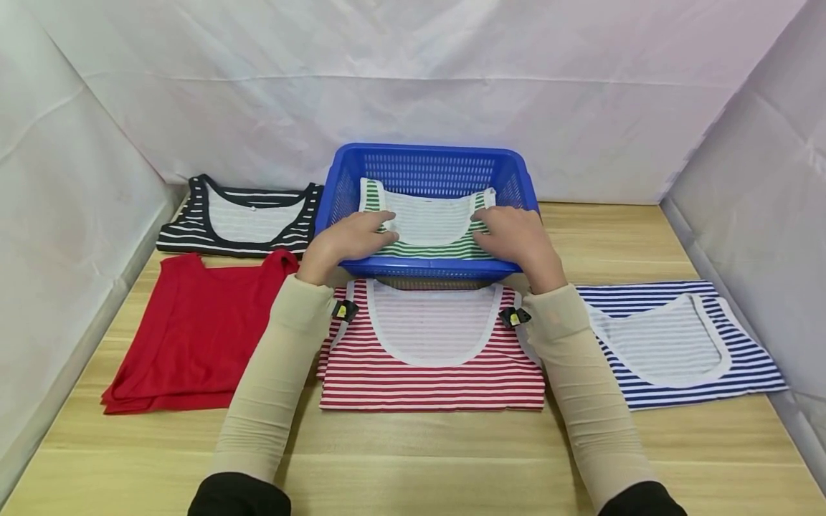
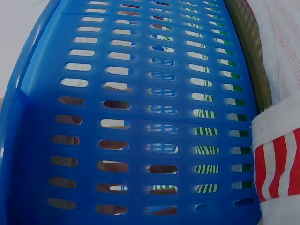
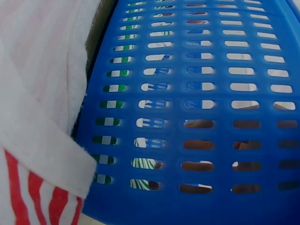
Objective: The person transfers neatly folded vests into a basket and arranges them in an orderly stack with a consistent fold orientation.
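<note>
Green-striped tank top (image 1: 431,240): lay in blue basket (image 1: 426,269); left hand (image 1: 347,242) and right hand (image 1: 516,240) rested flat upon it, fingers relaxed, gripping nothing. Red-striped tank top (image 1: 431,373) lay beneath both wrists.

A red and white striped vest (image 1: 431,369) lies folded on the wooden desk (image 1: 413,451), just in front of the blue basket. Left of it lies a plain red vest (image 1: 187,337), also folded. Behind the red one there is a black vest with white stripes (image 1: 241,223), touching the basket's left wall. At the right side lies a blue and white striped vest (image 1: 677,344). White cloth walls (image 1: 452,79) surround the desk.
</note>
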A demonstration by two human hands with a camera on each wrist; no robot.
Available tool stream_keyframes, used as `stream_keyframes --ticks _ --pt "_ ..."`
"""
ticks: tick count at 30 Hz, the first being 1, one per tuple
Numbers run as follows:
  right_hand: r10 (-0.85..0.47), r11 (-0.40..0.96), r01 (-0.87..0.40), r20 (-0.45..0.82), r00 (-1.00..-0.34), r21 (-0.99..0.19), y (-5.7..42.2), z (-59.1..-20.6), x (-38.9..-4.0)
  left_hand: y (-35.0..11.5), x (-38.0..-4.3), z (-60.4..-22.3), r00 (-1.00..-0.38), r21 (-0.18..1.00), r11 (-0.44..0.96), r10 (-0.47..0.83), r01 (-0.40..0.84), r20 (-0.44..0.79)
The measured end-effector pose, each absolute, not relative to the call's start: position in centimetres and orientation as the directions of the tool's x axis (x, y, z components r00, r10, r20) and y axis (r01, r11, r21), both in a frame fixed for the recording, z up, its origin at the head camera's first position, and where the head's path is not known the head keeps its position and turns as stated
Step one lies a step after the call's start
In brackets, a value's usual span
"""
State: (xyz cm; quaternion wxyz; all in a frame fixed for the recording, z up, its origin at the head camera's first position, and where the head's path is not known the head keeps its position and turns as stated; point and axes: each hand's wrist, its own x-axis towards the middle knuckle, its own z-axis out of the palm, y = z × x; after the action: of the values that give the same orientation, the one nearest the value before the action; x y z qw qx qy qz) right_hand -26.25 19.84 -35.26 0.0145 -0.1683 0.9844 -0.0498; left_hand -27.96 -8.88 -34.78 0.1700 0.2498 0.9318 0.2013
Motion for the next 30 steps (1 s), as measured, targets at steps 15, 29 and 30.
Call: stream_keyframes --ticks 15,29,30 --pt "-0.276 0.907 -0.322 0.196 -0.941 -0.271 20.30 -35.20 -26.38 -8.47 -27.95 -34.62 -0.817 0.498 0.763 0.552 0.413 -0.169" --pt "-0.142 0.868 -0.334 0.461 -0.876 -0.368 20.67 -34.76 -26.43 -8.77 -27.99 -34.40 -0.851 0.500 0.752 0.523 0.430 -0.056" --pt "-0.135 0.867 -0.333 0.469 -0.873 -0.371 20.69 -34.78 -26.41 -8.77 -27.94 -34.35 -0.851 0.500 0.752 0.523 0.430 -0.054"
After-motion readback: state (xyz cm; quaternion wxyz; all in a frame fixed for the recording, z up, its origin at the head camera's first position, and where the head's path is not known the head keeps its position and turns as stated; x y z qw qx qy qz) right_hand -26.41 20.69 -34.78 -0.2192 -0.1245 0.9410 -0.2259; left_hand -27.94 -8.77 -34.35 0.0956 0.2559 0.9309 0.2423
